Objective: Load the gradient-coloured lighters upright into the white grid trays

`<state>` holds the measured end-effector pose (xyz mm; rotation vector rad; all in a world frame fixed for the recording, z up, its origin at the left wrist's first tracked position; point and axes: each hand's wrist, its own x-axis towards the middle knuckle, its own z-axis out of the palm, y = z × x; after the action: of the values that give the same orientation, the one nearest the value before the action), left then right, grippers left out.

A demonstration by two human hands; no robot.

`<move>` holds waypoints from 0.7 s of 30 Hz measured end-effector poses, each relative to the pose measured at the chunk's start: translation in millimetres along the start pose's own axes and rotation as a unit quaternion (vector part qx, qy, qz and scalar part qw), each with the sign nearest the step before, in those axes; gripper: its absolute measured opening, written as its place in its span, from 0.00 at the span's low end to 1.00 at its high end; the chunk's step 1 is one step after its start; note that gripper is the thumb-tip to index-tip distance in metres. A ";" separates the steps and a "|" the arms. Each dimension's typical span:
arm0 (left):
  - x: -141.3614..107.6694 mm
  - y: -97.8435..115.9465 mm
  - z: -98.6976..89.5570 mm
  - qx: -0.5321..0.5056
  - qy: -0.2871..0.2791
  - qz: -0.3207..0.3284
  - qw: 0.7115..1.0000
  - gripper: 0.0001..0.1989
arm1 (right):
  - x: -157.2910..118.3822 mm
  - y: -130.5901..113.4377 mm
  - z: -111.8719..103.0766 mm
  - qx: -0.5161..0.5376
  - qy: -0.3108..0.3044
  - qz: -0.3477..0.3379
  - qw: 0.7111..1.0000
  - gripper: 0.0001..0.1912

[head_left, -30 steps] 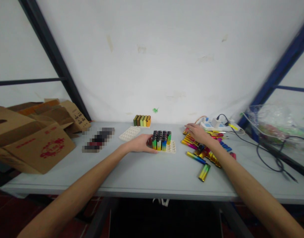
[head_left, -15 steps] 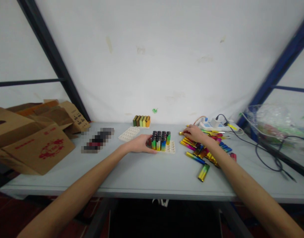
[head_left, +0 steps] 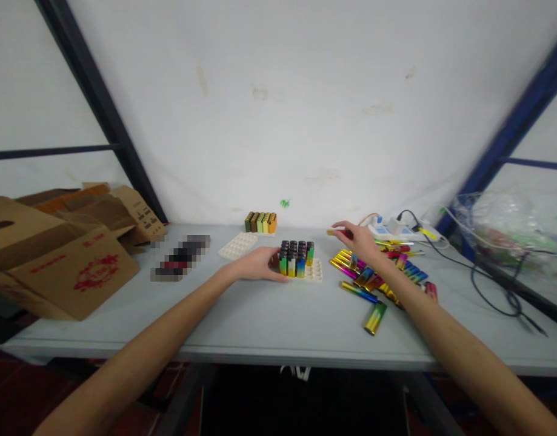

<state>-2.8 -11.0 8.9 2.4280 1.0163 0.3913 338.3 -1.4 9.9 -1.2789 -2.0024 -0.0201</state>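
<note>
My left hand [head_left: 260, 264] is wrapped round the left side of a group of upright lighter-like cylinders [head_left: 291, 265] with dark tops and shiny coloured bodies. They stand in a white tray [head_left: 315, 271] whose right-hand holes show bare. Raised above the table, my right hand [head_left: 351, 237] pinches a red and gold cylinder [head_left: 336, 232] between thumb and fingers. Below and to the right of it lies a loose pile of shiny metallic cylinders [head_left: 373, 281]. A green and gold one [head_left: 375, 318] lies nearer the table's front edge.
An empty white tray [head_left: 238, 244] lies behind my left hand. A block of yellow, green and orange cylinders [head_left: 260, 223] stands by the wall. Cardboard boxes [head_left: 64, 266] are at the left. A power strip [head_left: 387, 230], cables and clear plastic bags [head_left: 510, 224] are at the right.
My right hand has risen from the back of the pile with a cylinder between its fingers. My left hand stays at the cylinders in the tray.
</note>
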 end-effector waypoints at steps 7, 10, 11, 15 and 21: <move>0.8 0.2 0.8 0.007 0.006 -0.007 1.000 0.34 | -0.1 -5.3 12.3 0.129 0.010 0.046 0.991 0.26; 1.0 -0.1 0.9 0.008 0.005 -0.006 1.000 0.34 | -1.8 -20.7 13.3 0.245 -0.023 0.054 0.968 0.25; 1.0 -0.2 1.0 0.008 0.004 -0.006 1.000 0.34 | -2.9 -27.8 13.2 0.292 -0.043 0.062 0.953 0.25; 0.9 -0.3 0.8 0.000 0.004 -0.005 1.000 0.33 | -8.7 -55.8 14.0 0.394 -0.087 0.095 0.910 0.23; 0.2 1.5 -0.3 0.016 0.010 -0.002 1.000 0.34 | -14.9 -76.9 17.0 0.351 -0.047 0.129 0.926 0.28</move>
<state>-1.9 -11.7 10.0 2.4545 1.0428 0.4021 271.3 -44.9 16.5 -1.0520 -1.6560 0.8248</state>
